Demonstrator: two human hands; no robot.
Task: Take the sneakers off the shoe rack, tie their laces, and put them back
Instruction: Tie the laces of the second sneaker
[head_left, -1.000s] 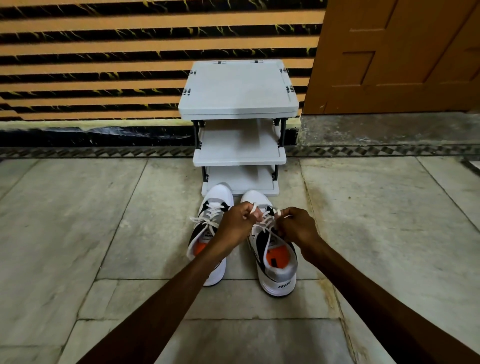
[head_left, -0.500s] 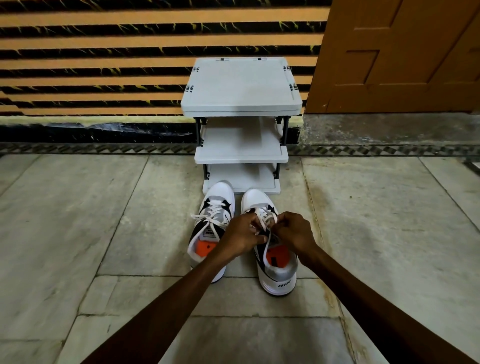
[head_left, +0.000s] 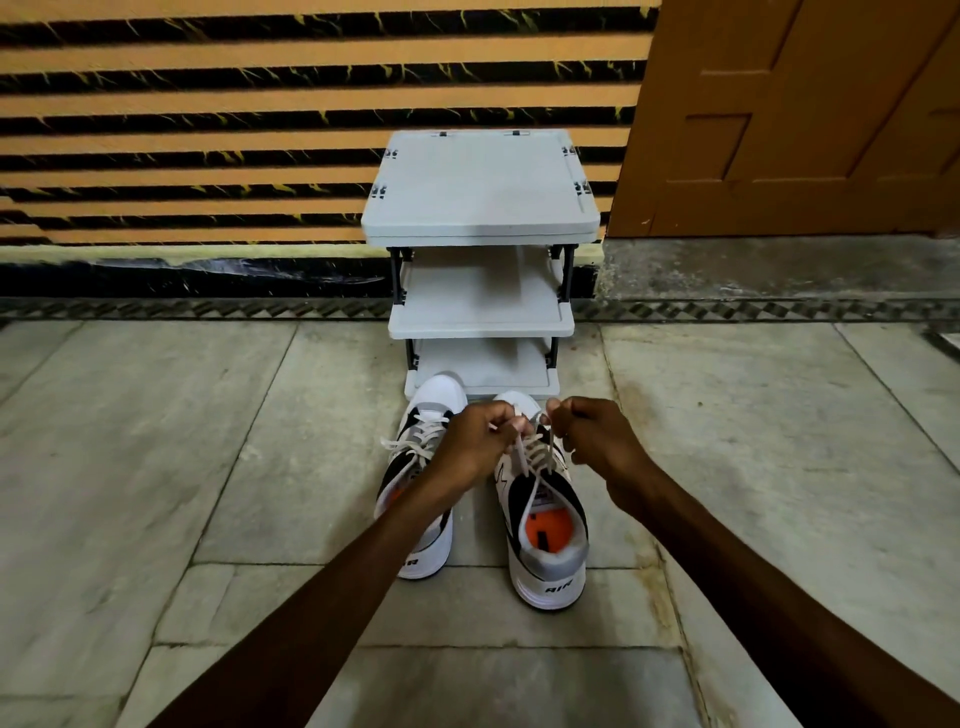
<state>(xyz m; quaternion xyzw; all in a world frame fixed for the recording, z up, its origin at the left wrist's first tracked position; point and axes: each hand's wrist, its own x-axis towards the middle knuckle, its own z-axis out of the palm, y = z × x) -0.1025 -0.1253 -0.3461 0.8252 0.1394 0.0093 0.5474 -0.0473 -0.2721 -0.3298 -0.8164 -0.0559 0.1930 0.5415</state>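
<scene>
Two white, black and grey sneakers with orange insoles stand side by side on the stone floor, toes toward the grey shoe rack (head_left: 480, 327). Over the right sneaker (head_left: 548, 551), my left hand (head_left: 480, 441) and my right hand (head_left: 597, 441) each pinch a strand of its white laces (head_left: 532, 457), pulled up above the tongue. My left forearm crosses the left sneaker (head_left: 426, 415) and hides its heel side; its laces lie in a loose bow. The rack's three shelves hold nothing.
The rack stands against a wall of orange and black stripes. A brown wooden door (head_left: 800, 114) is at the back right, above a raised concrete sill. Large pale stone tiles (head_left: 156, 467) spread left and right of the shoes.
Both hands have risen and moved toward the toe of the right sneaker, drawing its laces upward. The sneakers and rack have stayed in place.
</scene>
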